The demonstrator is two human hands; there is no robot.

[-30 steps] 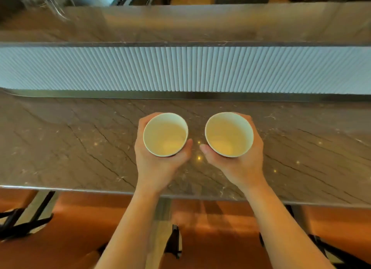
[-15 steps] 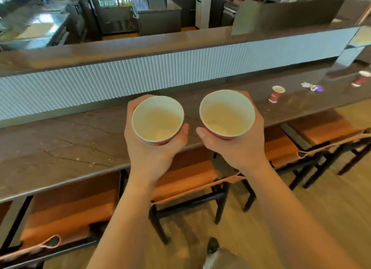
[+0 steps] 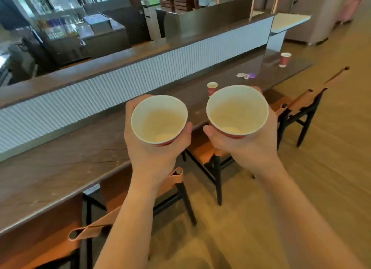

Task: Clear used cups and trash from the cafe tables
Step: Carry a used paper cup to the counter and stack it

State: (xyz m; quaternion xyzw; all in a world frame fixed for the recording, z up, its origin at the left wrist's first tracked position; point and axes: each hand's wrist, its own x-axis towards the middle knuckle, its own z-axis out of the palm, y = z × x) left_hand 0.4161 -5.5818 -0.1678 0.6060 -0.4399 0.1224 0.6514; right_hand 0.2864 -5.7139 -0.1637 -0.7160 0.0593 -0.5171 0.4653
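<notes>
1. We stand beside the long brown stone worktop (image 3: 80, 164) of a cafe, a paper cup in each hand, both cups lifted clear of it.
2. Our left hand (image 3: 154, 148) wraps its grip round the left cup (image 3: 158, 119), thumb on the near right of the wall and fingers curled round the far side. The cup is upright, red outside and pale inside, with a pale trace at the bottom.
3. Our right hand (image 3: 247, 146) curls its grip round the right cup (image 3: 236, 110), thumb on the near left. This cup tips slightly toward us and hangs just beside the other, rims apart.
4. Beyond our hands a small red cup (image 3: 212, 88) stands upright on the worktop. Farther along lie a crumpled white wrapper (image 3: 242, 75) and a purple scrap (image 3: 252, 75) just beside it, and a taller red cup (image 3: 284, 59) stands near the far end.
5. The small red cup shows a faint pale mark on its side, too blurred for us to read.
6. A ribbed white panel (image 3: 100, 96) rises along the back of the worktop. Tan chairs (image 3: 301, 106) with black legs line its near edge on the wooden floor (image 3: 331, 148).
</notes>
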